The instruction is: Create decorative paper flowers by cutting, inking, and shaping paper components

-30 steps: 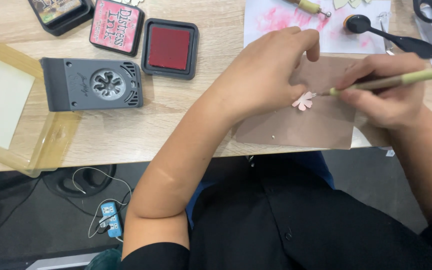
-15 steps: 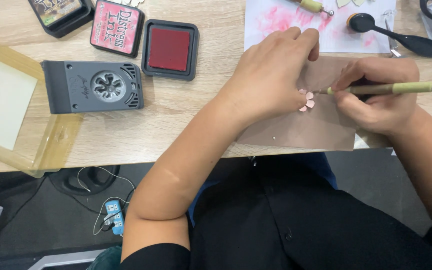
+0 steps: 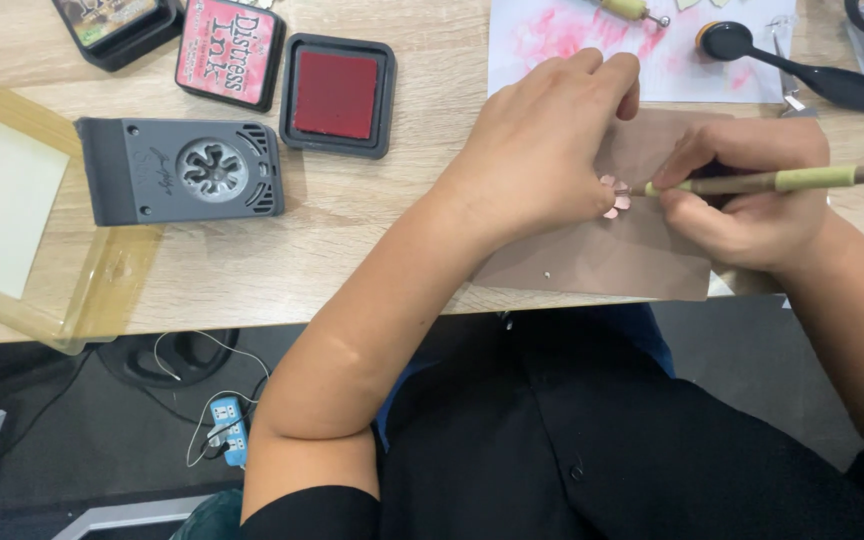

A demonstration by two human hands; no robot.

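Observation:
A small pink paper flower [image 3: 616,197] lies on a brown mat [image 3: 592,262] at the table's front edge. My left hand [image 3: 542,150] rests over the mat with its fingertips pressing on the flower's left side. My right hand [image 3: 747,195] grips a thin stylus tool [image 3: 782,181] with a green band, held almost level. Its tip touches the flower from the right. Most of the flower is hidden under my left fingers.
A grey flower punch [image 3: 180,170] and an open red ink pad [image 3: 337,95] sit to the left, two closed ink pads behind them. A yellowish clear tray [image 3: 102,290] holds pale paper. At the back lie a pink-stained white sheet [image 3: 572,40] and a black spoon-like blending tool [image 3: 802,65].
The view has shifted slightly. My left fingers have closed further over the flower, and the stylus has levelled out with its tip staying at the flower.

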